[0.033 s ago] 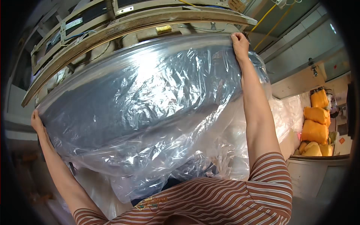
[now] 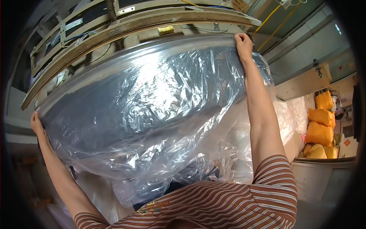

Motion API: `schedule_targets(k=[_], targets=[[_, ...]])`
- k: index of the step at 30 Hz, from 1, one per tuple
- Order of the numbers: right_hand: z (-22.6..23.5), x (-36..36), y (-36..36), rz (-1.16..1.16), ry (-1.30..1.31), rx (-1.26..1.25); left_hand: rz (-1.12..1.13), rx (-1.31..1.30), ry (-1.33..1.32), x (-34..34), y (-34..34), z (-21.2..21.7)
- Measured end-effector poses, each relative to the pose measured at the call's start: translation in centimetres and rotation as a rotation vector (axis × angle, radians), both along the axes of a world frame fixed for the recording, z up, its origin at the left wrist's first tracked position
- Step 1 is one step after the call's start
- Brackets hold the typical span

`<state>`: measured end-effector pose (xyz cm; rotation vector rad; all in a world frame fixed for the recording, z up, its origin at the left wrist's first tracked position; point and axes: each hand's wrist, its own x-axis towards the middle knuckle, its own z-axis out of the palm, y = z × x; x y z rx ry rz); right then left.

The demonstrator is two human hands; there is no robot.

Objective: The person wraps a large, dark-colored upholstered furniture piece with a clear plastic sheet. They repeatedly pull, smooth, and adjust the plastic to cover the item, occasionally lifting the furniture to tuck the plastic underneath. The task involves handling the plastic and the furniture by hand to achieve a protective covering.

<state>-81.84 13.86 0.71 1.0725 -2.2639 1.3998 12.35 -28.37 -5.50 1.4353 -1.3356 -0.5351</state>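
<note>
A wide sheet of clear plastic film (image 2: 160, 91) stretches between my two outspread arms, shiny and wrinkled, with a dark flat surface showing through it. My left hand (image 2: 37, 123) is closed on the film's far left corner. At the far right, my right hand (image 2: 244, 45) pinches the same far edge between thumb and fingers. That edge looks fairly taut between the hands, while the near part hangs in loose folds toward my body. What the dark surface beneath belongs to is hidden by the film.
Just beyond the film runs a long wooden bar (image 2: 145, 23) of a frame, with a small yellow block (image 2: 166, 30) behind it. Orange bundles (image 2: 320, 133) are stacked on a shelf at the right. More crumpled plastic (image 2: 291, 114) lies beside my right arm. Yellow cables hang at the upper right.
Almost nothing differs; both hands keep their grip on the film. Its folds and reflections have shifted very slightly.
</note>
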Motion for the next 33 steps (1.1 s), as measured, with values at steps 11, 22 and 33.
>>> schedule_targets(k=[11,22,33], targets=[[0.7,1.6,-1.4,-0.236,0.086,0.033,0.24,0.064,-0.144,-0.9,0.3,1.9],[0.3,1.3,-2.8,-0.183,-0.036,-0.072,0.326,0.033,0.101,6.2,1.6,4.6],[6.3,6.9,7.2,0.415,0.007,0.508,0.079,0.101,-0.147,8.8,6.5,9.8]])
